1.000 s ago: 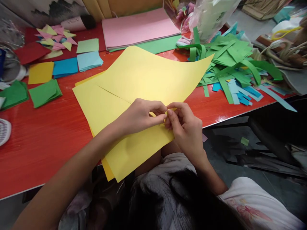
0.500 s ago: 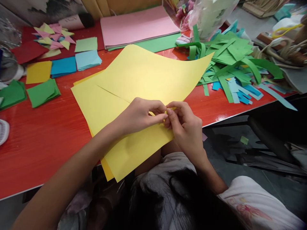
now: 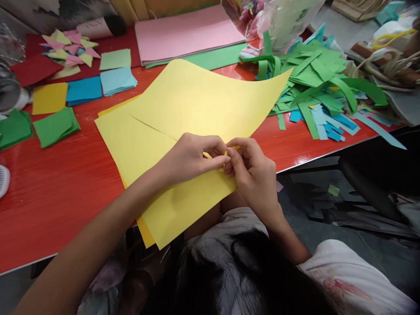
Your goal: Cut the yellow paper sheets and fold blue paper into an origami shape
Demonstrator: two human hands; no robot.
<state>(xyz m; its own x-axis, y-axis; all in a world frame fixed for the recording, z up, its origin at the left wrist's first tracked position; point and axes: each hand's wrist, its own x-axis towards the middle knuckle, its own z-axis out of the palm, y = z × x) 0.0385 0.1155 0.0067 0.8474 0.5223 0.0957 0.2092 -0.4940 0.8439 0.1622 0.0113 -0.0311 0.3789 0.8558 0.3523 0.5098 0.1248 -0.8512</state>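
As left hand (image 3: 189, 155) pinches yellow sheet (image 3: 210, 103), right hand (image 3: 257, 175) likewise.

A white object (image 3: 4, 180) is cut off at nine o'clock; the left hand (image 3: 188, 157) hides some yellow paper (image 3: 210, 105).

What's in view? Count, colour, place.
Large sheets: at least two, yellow, centre
Paper stack: one, pink, back
Lower sheet: one visible, green, back
Small papers: about seven piles, mixed colours, left
Folded piece: one, pink/yellow, back left
Cylinder: one, white/black, back left
Strips: many, mostly green, right
Plastic bag: one, translucent, back right
Clutter: uncountable, mixed colours, far right
Floor scraps: two, green/pink, right
Table: one, red, underneath
Left hand: one, centre
Right hand: one, centre
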